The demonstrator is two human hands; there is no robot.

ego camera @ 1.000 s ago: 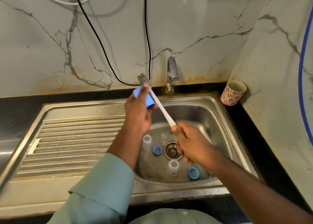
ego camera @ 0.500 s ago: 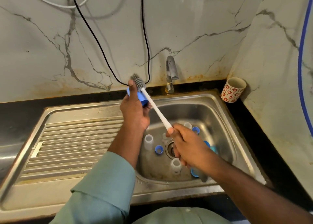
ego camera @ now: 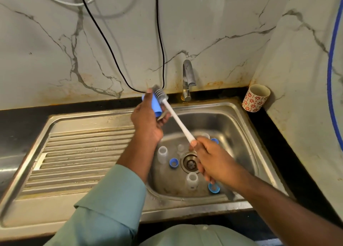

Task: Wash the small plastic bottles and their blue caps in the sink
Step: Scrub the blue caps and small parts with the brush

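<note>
Over the sink's (ego camera: 241, 119) back-left corner, we are gripping a blue cap (ego camera: 155, 104) in our left hand (ego camera: 148, 119) while our right hand (ego camera: 211, 160), clenching the brush (ego camera: 174, 115), is scrubbing it; wet fingers might drop it.

No readable txt, labels, brands or nos. anywhere I can see. Only marking is a red flower print on the cup (ego camera: 255, 98) at the counter's back right corner: pattern, not lettering. Blue caps, btls and brush carry no legible print from my view.
</note>
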